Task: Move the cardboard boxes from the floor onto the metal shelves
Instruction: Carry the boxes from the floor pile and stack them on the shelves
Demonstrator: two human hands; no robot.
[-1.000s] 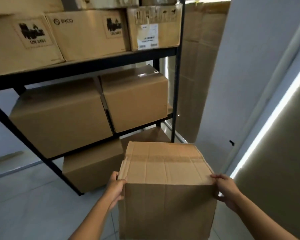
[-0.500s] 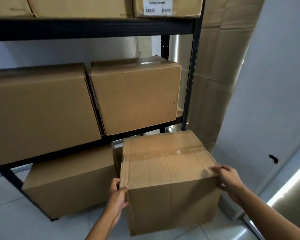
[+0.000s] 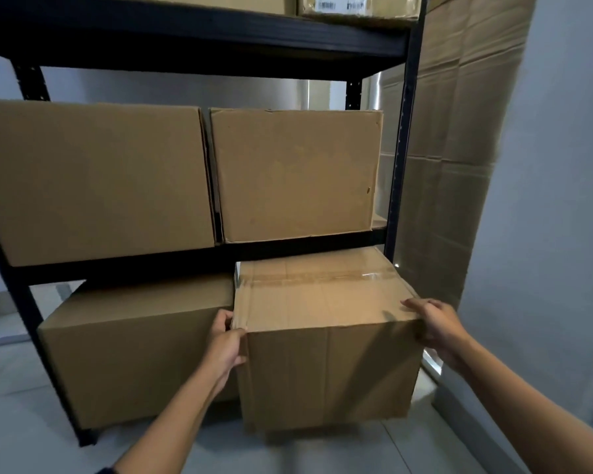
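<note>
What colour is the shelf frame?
Black, on the shelf frame, clearest in the head view.

We're looking at a black metal shelf rack standing on a pale tiled floor. On its middle shelf we've got two plain cardboard boxes side by side, a wide one and a squarer one, just about touching. Down at the lowest level sits another large box. The top shelf carries a labelled box.
</note>
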